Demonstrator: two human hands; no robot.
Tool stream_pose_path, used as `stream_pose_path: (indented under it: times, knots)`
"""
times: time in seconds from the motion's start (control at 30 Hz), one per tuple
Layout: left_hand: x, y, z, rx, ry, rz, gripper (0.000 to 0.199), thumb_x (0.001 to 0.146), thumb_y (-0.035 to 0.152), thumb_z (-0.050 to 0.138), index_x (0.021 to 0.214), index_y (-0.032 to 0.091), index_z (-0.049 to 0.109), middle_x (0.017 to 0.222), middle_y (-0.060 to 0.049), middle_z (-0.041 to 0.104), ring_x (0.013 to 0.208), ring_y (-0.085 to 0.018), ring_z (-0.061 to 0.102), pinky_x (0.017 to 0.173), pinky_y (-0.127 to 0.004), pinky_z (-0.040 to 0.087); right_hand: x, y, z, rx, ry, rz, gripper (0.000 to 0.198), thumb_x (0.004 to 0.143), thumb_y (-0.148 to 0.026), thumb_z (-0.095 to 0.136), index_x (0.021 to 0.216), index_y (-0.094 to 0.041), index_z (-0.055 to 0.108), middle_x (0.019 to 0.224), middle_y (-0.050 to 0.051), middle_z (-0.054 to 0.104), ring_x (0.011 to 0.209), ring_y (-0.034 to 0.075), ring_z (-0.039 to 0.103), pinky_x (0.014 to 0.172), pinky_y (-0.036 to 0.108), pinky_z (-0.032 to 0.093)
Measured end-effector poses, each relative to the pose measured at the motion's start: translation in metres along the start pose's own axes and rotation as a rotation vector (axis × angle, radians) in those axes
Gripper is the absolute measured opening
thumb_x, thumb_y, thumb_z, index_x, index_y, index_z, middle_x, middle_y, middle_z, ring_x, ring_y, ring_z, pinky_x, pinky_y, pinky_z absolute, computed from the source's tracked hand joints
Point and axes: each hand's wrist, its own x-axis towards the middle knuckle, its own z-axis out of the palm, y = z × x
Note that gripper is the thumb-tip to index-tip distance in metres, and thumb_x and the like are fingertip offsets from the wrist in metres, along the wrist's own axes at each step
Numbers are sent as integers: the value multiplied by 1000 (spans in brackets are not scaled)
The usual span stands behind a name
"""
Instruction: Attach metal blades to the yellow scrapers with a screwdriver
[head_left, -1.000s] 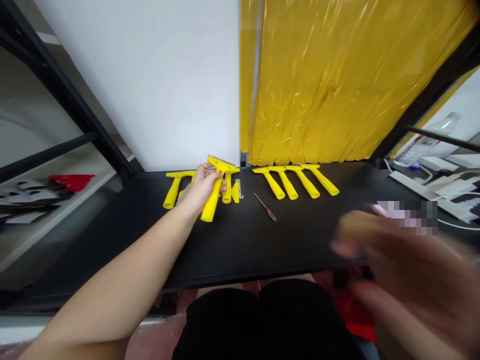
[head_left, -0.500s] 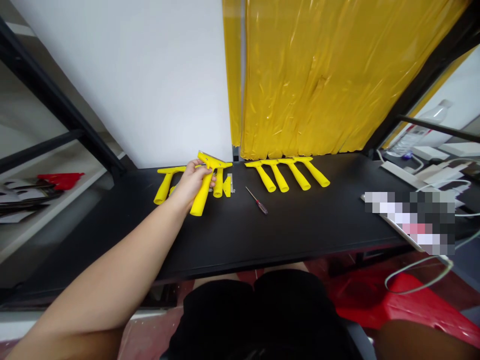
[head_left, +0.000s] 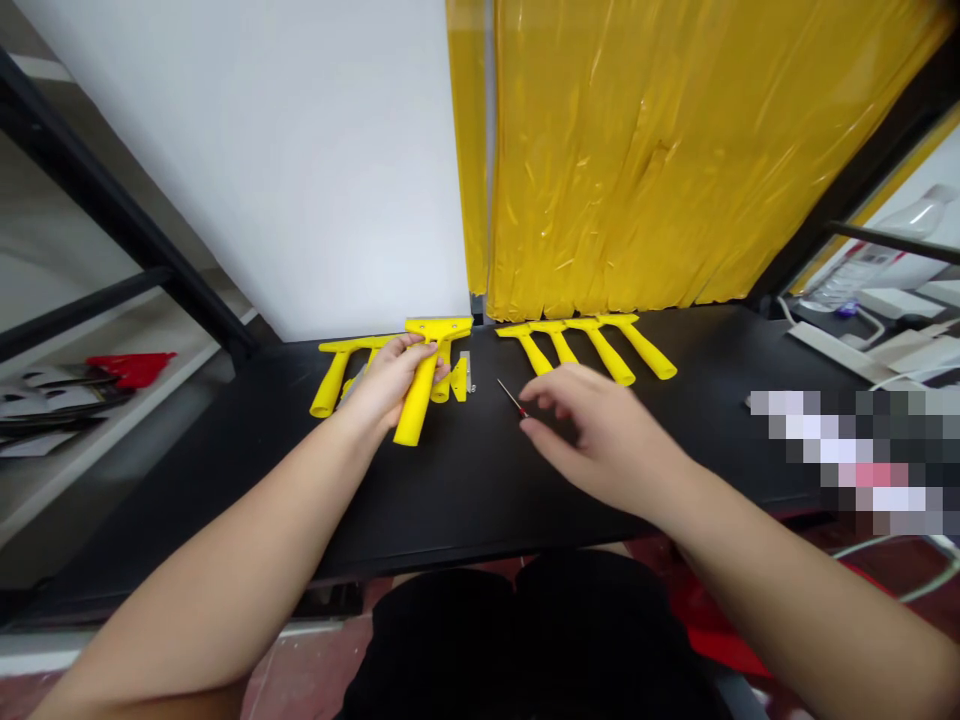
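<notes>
My left hand [head_left: 386,380] is closed around the neck of a yellow scraper [head_left: 417,405], its wide head up and its hollow handle end towards me. Small screws show on that head. More yellow scrapers [head_left: 328,385] lie behind and beside this hand, partly hidden by it. To its right is a small yellow piece with a metal blade [head_left: 461,378]. My right hand [head_left: 600,430] hovers over a screwdriver [head_left: 510,396], thumb and fingers apart and curved around its handle, which is mostly hidden. Whether they touch it I cannot tell.
Several yellow scrapers [head_left: 611,357] lie in a row at the back right of the black table [head_left: 465,500]. A white panel [head_left: 300,170] and yellow plastic sheeting [head_left: 600,160] stand behind. A plastic bottle [head_left: 877,250] and cables are at the right, shelves at the left.
My right hand has come in from the right and now reaches the screwdriver. The scraper in my left hand has turned slightly, its head now nearly level, and moved a little lower.
</notes>
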Motion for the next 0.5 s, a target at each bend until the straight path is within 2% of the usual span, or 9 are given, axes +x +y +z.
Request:
stream_pose_path:
  times: [0.07,0.13,0.2,0.3,0.37,0.43,0.5]
  knots:
    - [-1,1,0,22,-3,0,30,83,10,74,106,18,56,77,-2,70,61,-14,70,58,-25,61,22,10,19,-339,-43,-21,24,101,-34,61,120,-20,68,114,12,69,102,28,66,90,40,53]
    - [-1,2,-2,71,8,12,36,82,11,77,111,17,58,81,-3,72,61,-14,70,57,-24,59,42,18,37,-549,-146,56,42,100,-38,61,136,-14,62,122,18,67,105,33,68,88,43,54]
    - [0,1,-5,118,41,48,50,81,15,81,123,20,55,87,-5,75,64,-16,72,57,-24,59,58,20,48,-630,-269,142,53,102,-36,56,148,-10,52,124,21,68,104,35,71,82,43,55]
    - [2,-2,-11,193,51,155,75,81,21,85,141,28,41,87,-1,76,66,-17,73,59,-25,60,77,16,47,-619,-380,213,46,98,-17,53,143,-11,53,115,21,73,101,35,73,77,40,55]
    - [2,-4,-13,238,-1,193,65,83,24,83,136,29,47,81,1,74,65,-17,72,58,-24,59,87,15,37,-573,-382,249,40,93,-14,56,133,-13,59,114,20,74,102,34,73,75,38,54]
    - [2,-5,-13,263,-51,194,37,83,28,81,115,23,62,78,-1,72,65,-16,71,58,-25,60,96,20,24,-504,-337,272,33,92,-17,58,125,-16,63,115,18,74,103,32,73,75,36,53]
    - [3,-8,-13,303,-62,203,24,80,32,83,95,18,69,81,-3,72,67,-16,71,61,-27,61,103,33,10,-437,-254,252,27,94,-17,56,120,-18,66,112,14,76,101,27,72,79,33,52]
